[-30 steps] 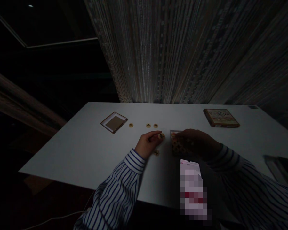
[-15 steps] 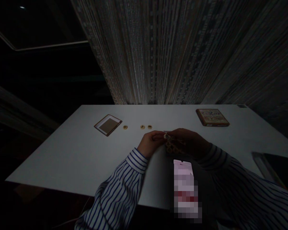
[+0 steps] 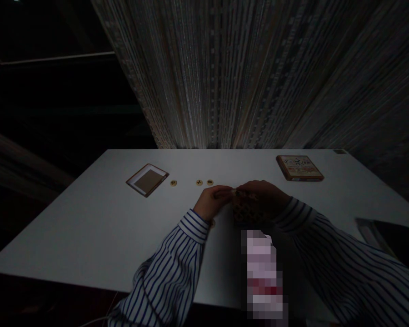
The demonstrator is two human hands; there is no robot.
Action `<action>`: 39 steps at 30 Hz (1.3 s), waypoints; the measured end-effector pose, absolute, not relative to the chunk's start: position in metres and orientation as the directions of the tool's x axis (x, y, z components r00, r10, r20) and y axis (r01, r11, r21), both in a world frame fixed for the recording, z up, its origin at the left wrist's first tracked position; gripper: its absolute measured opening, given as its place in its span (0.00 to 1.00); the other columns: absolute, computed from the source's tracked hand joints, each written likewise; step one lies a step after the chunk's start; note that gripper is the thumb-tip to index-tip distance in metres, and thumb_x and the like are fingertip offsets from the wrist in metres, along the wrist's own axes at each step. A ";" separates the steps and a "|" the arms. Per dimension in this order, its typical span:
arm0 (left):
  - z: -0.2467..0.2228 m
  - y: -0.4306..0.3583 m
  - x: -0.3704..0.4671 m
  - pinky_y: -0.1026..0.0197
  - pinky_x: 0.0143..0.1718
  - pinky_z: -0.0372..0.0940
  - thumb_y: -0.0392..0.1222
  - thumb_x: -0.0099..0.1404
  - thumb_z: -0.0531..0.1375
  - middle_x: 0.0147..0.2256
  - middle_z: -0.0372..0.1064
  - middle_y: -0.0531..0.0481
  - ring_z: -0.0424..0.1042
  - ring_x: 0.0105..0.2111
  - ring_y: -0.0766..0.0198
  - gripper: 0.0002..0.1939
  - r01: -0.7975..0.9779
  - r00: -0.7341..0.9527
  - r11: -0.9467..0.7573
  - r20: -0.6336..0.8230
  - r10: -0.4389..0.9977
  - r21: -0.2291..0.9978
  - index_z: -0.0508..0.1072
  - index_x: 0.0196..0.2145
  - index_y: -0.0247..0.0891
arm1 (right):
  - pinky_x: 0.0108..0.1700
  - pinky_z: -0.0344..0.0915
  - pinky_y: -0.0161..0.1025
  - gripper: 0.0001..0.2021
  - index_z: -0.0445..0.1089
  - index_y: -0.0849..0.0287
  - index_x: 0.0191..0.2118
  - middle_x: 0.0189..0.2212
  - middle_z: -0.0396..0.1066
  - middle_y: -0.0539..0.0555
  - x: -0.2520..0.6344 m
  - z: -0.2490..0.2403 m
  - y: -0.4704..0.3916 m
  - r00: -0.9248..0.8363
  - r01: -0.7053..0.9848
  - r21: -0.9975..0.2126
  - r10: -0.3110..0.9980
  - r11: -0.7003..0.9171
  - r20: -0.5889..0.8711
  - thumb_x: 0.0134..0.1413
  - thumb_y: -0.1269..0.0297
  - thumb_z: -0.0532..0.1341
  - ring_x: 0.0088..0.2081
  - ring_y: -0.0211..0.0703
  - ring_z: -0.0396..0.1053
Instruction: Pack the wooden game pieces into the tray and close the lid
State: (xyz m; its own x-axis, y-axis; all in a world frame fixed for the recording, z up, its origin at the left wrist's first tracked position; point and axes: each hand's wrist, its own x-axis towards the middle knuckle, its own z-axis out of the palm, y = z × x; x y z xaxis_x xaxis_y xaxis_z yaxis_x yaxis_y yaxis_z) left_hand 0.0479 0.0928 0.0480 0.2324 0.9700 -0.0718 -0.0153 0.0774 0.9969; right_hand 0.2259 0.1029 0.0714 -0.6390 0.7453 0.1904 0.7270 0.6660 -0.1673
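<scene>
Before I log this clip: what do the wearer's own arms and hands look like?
The left sleeve and right sleeve are long, pale and dark-blue striped. Stripes run mostly along the left arm, but around its cuff. The left hand and right hand wear no gloves; dimness hides finer detail.

White fabric sleeves (image 3: pixel 170 268) with narrow dark-blue stripes cover both forearms; on the cuffs (image 3: pixel 193 225), stripes circle the wrists.

On the table (image 3: pixel 88 236), 3 discs (image 3: pixel 199 182) lie between the tray (image 3: pixel 149 180) at left and box (image 3: pixel 300 168) at right.
</scene>
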 end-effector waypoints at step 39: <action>0.017 0.100 0.040 0.62 0.34 0.65 0.37 0.53 0.58 0.32 0.73 0.44 0.71 0.32 0.64 0.12 0.448 0.192 -0.103 0.017 0.981 0.888 0.72 0.36 0.33 | 0.27 0.51 0.36 0.11 0.67 0.51 0.39 0.33 0.71 0.52 0.212 0.075 0.109 -0.616 0.761 0.117 0.768 0.638 -0.176 0.53 0.62 0.50 0.34 0.44 0.66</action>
